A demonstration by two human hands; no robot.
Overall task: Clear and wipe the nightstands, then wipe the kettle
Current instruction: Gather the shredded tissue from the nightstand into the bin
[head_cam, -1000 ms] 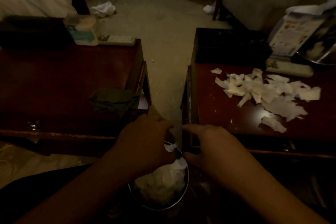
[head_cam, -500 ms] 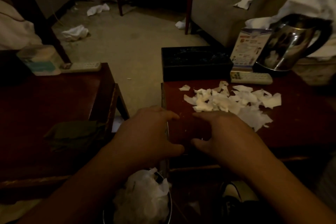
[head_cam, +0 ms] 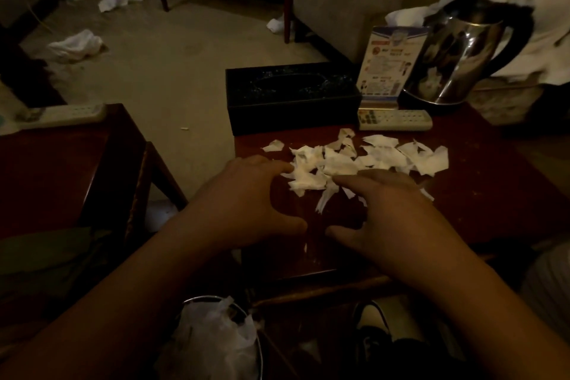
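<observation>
Both hands spread over torn paper scraps on the right nightstand.

The paper scraps (head_cam: 354, 160) lie mid-top on the right nightstand (head_cam: 481, 194). The left hand (head_cam: 246, 210) and right hand (head_cam: 391, 216) bracket the near edge of the pile, fingers spread and lightly curved, fingertips touching scraps, nothing pinched. Behind: a black tissue box (head_cam: 293, 99) at the left rear edge, a remote (head_cam: 394, 120), a printed card (head_cam: 391, 65) with unreadable text, the steel kettle (head_cam: 462, 52). The left nightstand (head_cam: 61, 170) stands apart across a floor gap; a lined bin (head_cam: 222, 339) sits below.
</observation>
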